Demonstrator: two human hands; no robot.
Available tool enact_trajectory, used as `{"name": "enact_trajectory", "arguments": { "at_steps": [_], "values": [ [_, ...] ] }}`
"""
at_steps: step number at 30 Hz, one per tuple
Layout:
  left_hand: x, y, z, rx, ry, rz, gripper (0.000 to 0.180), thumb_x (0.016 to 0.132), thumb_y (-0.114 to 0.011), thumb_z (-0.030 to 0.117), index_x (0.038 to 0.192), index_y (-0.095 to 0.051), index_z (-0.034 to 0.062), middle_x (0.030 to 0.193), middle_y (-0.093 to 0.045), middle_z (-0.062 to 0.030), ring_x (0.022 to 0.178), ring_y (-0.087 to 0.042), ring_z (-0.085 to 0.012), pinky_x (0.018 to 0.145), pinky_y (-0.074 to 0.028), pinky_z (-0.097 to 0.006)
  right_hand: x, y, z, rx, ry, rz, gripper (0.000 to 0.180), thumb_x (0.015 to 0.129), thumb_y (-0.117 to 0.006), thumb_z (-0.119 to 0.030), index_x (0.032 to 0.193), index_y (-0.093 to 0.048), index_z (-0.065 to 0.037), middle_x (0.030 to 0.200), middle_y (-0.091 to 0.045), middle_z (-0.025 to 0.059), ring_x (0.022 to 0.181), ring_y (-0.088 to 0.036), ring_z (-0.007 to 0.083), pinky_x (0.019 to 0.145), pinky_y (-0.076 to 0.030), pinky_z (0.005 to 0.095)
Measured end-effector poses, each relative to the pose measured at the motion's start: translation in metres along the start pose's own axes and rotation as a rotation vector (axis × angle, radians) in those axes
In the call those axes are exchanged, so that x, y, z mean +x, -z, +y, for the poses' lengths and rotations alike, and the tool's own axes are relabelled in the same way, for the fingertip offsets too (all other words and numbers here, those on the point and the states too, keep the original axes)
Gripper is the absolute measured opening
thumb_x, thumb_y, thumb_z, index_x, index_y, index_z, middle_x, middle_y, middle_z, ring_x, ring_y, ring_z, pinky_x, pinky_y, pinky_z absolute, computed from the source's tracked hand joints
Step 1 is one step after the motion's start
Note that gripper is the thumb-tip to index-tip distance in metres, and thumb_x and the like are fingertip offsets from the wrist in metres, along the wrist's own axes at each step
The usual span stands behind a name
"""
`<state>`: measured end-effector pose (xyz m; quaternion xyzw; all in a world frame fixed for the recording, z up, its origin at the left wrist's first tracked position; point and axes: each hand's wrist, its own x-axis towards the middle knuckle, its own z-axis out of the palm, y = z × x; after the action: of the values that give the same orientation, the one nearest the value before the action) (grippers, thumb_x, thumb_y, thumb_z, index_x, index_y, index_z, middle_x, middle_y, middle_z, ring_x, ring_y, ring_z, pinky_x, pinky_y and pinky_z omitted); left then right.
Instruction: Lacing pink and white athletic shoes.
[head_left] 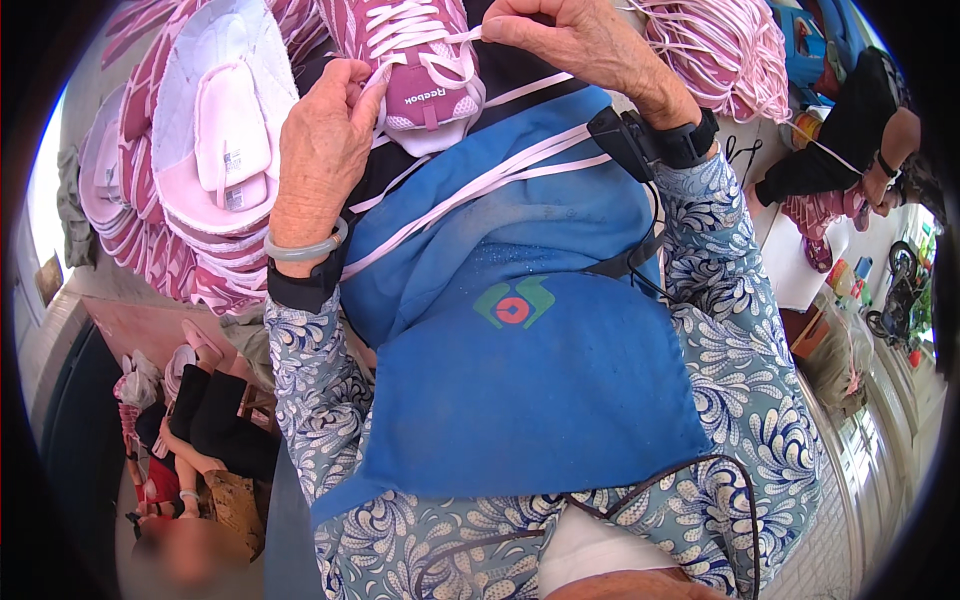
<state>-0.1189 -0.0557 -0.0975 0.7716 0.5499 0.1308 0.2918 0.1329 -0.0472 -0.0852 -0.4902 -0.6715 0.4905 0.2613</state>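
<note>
A pink sneaker (430, 95) with white mesh patches rests on my lap, its pale lace (405, 30) threaded in crossing rows. Beside the shoe, the fingers of my left hand (325, 150) are closed in a pinch on one part of the lace. To the right, my right hand (590, 45) pinches another stretch of lace, drawn out sideways from the shoe. A loose loop of lace (450, 68) lies between the hands. Several long pale laces (490, 180) drape across my blue apron (530, 390).
At the left stand stacked pink shoe uppers (150, 240) with pale linings (215, 190). A big bundle of pink and white laces (720, 55) lies at the upper right, near a blue plastic container (800, 45). Other people sit at the lower left and far right, the right one handling pink shoe pieces (825, 215).
</note>
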Motion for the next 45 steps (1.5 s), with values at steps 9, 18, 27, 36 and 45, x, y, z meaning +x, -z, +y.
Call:
{"name": "enact_trajectory", "arguments": {
  "at_steps": [9, 18, 27, 36, 45],
  "values": [
    [-0.007, 0.033, -0.001, 0.143, -0.107, 0.18, 0.008, 0.085, -0.058, 0.008, 0.083, -0.051, 0.0054, 0.064, -0.058, -0.0106, 0.057, -0.058, -0.0266, 0.053, -0.045, -0.031, -0.007, -0.004, -0.005, -0.104, 0.068, 0.152, 0.016, 0.082, -0.061, -0.015, 0.08, -0.063, 0.0, 0.068, -0.059, 0.0119, 0.065, -0.057, 0.0205, 0.059, -0.044, 0.0309],
    [-0.068, 0.117, -0.038, 0.459, -0.014, 0.548, 0.011, 0.086, -0.061, 0.009, 0.08, -0.054, 0.0035, 0.067, -0.055, -0.0029, 0.059, -0.052, -0.0104, 0.055, -0.043, -0.024, 0.01, -0.075, 0.018, -0.569, 0.373, 0.343, 0.019, 0.084, -0.062, -0.02, 0.097, -0.062, -0.006, 0.09, -0.06, 0.01, 0.081, -0.064, 0.0229, 0.067, -0.055, 0.029],
    [-0.128, 0.145, -0.053, -0.465, 0.52, 0.306, 0.027, 0.093, -0.056, 0.023, 0.073, -0.048, 0.0065, 0.059, -0.04, 0.0038, 0.057, -0.035, -0.0042, 0.062, -0.036, -0.02, -0.033, -0.047, 0.031, -0.288, 0.046, 0.279, 0.031, 0.085, -0.062, -0.033, 0.091, -0.063, -0.003, 0.08, -0.061, 0.0124, 0.074, -0.063, 0.0197, 0.062, -0.053, 0.0294],
    [-0.192, 0.172, -0.08, -1.484, 0.169, 0.304, 0.025, 0.089, -0.056, 0.022, 0.069, -0.047, 0.0104, 0.066, -0.036, -0.0004, 0.068, -0.039, -0.0149, 0.087, -0.03, -0.038, -0.025, -0.048, 0.03, -0.246, -0.143, 0.208, 0.031, 0.084, -0.065, -0.033, 0.084, -0.062, -0.002, 0.076, -0.062, 0.0124, 0.07, -0.063, 0.0226, 0.062, -0.052, 0.0306],
    [-0.223, 0.217, -0.106, -1.778, -0.099, 0.86, 0.003, 0.07, -0.061, 0.0, 0.07, -0.058, -0.0001, 0.085, -0.054, -0.0053, 0.111, -0.041, -0.0348, 0.108, -0.005, -0.064, -0.012, -0.052, 0.019, -0.852, 0.306, 0.323, 0.013, 0.071, -0.056, -0.015, 0.078, -0.055, -0.004, 0.079, -0.05, 0.01, 0.07, -0.051, 0.0248, 0.063, -0.043, 0.0336]
  ]
}}
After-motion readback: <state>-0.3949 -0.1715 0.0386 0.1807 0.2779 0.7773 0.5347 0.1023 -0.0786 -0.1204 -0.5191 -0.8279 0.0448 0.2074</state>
